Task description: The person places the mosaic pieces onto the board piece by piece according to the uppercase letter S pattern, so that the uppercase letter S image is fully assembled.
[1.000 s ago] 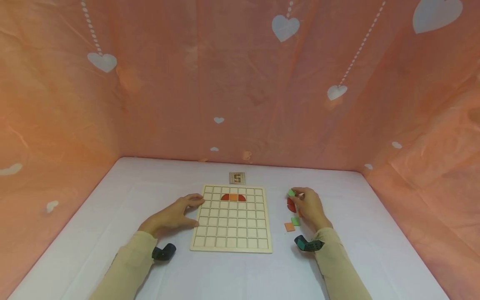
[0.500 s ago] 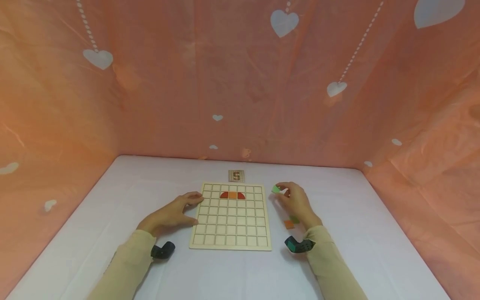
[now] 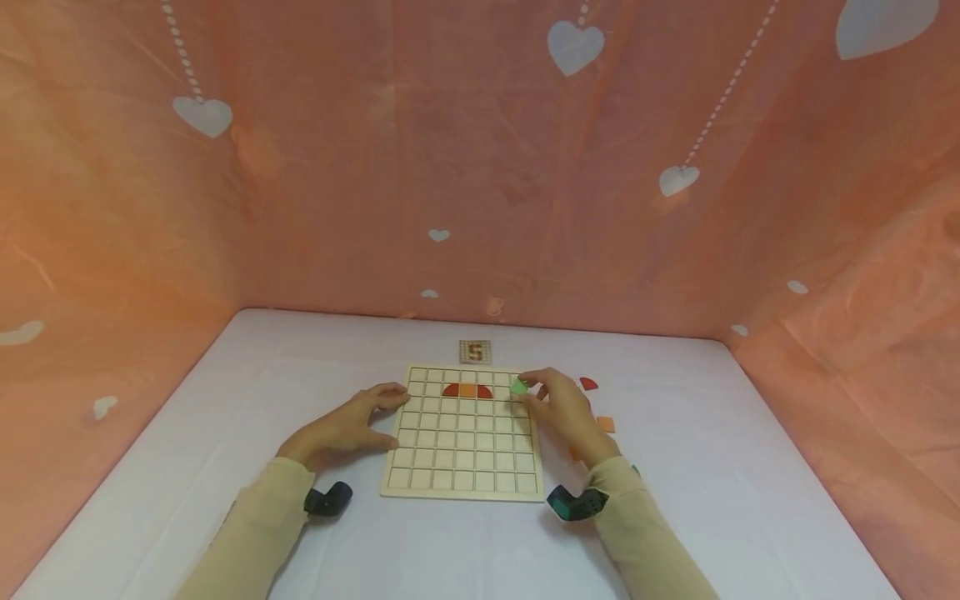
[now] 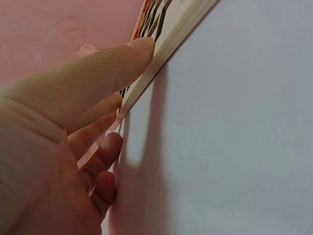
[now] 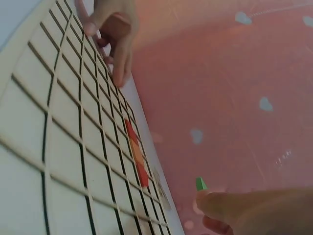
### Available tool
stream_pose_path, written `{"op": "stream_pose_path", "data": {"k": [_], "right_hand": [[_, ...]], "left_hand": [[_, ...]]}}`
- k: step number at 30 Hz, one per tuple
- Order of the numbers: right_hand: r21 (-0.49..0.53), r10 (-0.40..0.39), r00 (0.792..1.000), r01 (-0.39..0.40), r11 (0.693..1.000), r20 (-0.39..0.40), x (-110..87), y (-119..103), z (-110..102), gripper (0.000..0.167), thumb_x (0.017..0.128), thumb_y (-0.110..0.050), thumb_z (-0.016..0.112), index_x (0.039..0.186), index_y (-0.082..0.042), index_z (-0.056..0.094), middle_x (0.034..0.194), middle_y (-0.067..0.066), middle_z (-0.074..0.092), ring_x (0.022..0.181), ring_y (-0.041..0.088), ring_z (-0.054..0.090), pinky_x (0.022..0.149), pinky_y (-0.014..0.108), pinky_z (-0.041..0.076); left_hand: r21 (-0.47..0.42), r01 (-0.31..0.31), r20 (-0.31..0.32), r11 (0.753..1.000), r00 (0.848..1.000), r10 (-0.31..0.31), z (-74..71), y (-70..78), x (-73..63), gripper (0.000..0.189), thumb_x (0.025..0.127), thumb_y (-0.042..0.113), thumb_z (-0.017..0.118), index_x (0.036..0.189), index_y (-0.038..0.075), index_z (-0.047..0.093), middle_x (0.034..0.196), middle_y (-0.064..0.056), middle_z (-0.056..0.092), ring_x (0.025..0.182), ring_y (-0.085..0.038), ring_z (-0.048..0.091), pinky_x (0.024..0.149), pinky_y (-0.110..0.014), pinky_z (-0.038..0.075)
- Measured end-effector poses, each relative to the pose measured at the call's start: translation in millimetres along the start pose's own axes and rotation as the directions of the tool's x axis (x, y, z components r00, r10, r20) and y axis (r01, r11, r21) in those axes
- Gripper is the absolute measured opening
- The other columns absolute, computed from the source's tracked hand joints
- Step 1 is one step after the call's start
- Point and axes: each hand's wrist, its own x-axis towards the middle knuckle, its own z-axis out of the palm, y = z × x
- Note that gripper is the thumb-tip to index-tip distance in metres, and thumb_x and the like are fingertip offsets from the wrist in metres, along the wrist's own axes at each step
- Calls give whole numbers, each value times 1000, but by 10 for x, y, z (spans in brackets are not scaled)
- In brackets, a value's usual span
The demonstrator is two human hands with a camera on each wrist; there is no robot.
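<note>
A wooden grid board [image 3: 462, 437] lies on the white table. Near its far edge, a row holds an orange square tile [image 3: 468, 390] between two red rounded tiles, one on the left [image 3: 450, 390] and one on the right [image 3: 485, 392]. My left hand [image 3: 347, 423] rests thumb and fingertips against the board's left edge, fingers spread, as the left wrist view also shows. Over the board's far right part, my right hand [image 3: 564, 414] pinches a small green tile [image 3: 518, 386] between thumb and fingertips. The right wrist view shows this green tile [image 5: 200, 184] raised above the grid.
A small patterned card [image 3: 475, 352] lies just beyond the board. To the right of my right hand are a red rounded tile [image 3: 588, 383] and an orange tile [image 3: 606, 424]; other loose tiles are partly hidden by that arm. A heart-printed cloth [image 3: 480, 167] hangs behind the table.
My right hand has lifted the green tile from the loose pieces and carried it left over the board. The left hand has stayed at the board's edge.
</note>
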Motion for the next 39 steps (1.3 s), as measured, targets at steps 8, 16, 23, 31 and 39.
{"op": "stream_pose_path", "data": {"k": [8, 16, 23, 31, 39], "right_hand": [[-25, -85, 996, 85, 996, 18, 25, -151, 177, 29, 90, -15, 76, 117, -6, 73, 108, 10, 72, 82, 15, 61, 70, 28, 49], [6, -129, 991, 129, 992, 40, 61, -281, 301, 26, 91, -15, 75, 116, -8, 74, 109, 7, 73, 83, 14, 61, 71, 28, 51], [32, -154, 986, 152, 988, 60, 96, -390, 385, 27, 93, -14, 73, 119, -7, 72, 114, 10, 71, 89, 18, 63, 77, 34, 54], [52, -155, 984, 150, 987, 89, 159, -489, 481, 30, 94, -17, 72, 123, -9, 71, 116, 8, 72, 95, 20, 65, 84, 37, 56], [47, -146, 984, 141, 989, 106, 210, -528, 553, 31, 94, -14, 71, 124, -10, 70, 117, 8, 71, 96, 21, 67, 84, 37, 56]], "left_hand": [[-7, 21, -2, 1000, 1000, -21, 9, 0, 5, 79, 84, 12, 79, 154, 7, 42, 169, -14, 20, 157, -43, 11, 125, -63, 16], [-11, 4, 0, 1000, 1000, -4, 1, -2, -8, 80, 83, 10, 80, 153, 5, 42, 169, -16, 21, 156, -45, 11, 125, -63, 17], [-4, -14, 0, 1000, 1000, 14, 12, -13, 12, 80, 83, 10, 80, 153, 2, 42, 168, -17, 22, 156, -45, 12, 125, -62, 16], [7, -11, 2, 1000, 1000, 11, 11, -2, 4, 80, 83, 11, 80, 152, 3, 43, 168, -17, 22, 156, -46, 12, 124, -64, 17], [19, -25, 0, 1000, 1000, 25, 3, 2, -8, 78, 84, 10, 79, 152, 2, 43, 168, -18, 22, 155, -47, 12, 124, -64, 17]]}}
